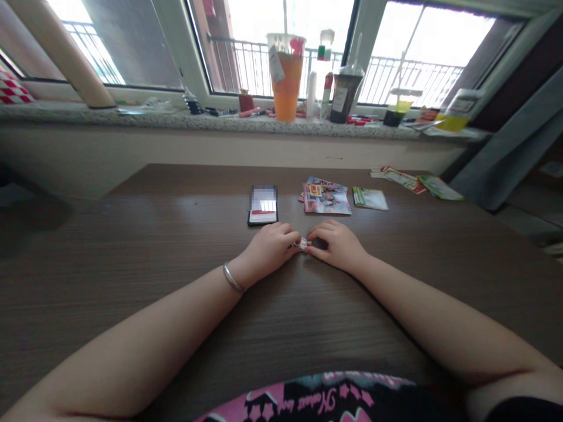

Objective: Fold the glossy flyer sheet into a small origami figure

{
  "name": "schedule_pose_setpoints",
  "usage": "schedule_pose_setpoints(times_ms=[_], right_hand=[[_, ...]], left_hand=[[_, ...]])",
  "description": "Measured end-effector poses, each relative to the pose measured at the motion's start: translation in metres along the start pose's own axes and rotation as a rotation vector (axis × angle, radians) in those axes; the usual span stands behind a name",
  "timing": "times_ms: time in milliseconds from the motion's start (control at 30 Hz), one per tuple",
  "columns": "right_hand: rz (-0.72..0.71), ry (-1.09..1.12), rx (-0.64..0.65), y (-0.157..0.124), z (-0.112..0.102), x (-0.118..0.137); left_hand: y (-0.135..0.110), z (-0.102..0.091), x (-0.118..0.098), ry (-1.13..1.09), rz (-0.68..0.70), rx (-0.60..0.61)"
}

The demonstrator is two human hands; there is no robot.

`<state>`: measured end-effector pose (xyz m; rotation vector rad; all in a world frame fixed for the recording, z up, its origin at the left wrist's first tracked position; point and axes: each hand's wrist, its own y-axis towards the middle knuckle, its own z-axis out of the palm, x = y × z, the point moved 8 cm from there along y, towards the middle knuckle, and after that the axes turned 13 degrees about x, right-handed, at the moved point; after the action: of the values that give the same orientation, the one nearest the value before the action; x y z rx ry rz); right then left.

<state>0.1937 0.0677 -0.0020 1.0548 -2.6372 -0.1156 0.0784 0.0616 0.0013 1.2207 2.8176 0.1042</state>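
Observation:
Close together over the middle of the table [176, 264], my left hand [273, 245] and my right hand [339, 245] pinch a small white-and-red wrapped piece [303, 244] from either side. Fingers cover much of it, so its exact kind cannot be made out. A silver bangle [233, 276] circles my left wrist. Just beyond my left hand lies a phone [263, 206] with its screen lit. Past my right hand are colourful printed packets [328, 197], one overlapping another.
A flat green-and-white packet [370, 198] and several more packets [402, 179] lie at the back right. On the windowsill [237, 122] stand a tall cup of orange drink [287, 76], a dark cup with a straw [346, 94], a bottle [324, 55] and small clutter.

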Motion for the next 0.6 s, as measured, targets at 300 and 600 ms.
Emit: schedule_pose_setpoints(times_ms=[300, 600], right_hand=[[-0.023, -0.037, 0.032, -0.0007, -0.0003, 0.0069], [-0.087, -0.084, 0.042, -0.0020, -0.0018, 0.0099]], left_hand=[[-0.0001, 0.0022, 0.0004, -0.010, 0.021, -0.010], [-0.0014, -0.0017, -0.0027, -0.030, 0.064, -0.034]])
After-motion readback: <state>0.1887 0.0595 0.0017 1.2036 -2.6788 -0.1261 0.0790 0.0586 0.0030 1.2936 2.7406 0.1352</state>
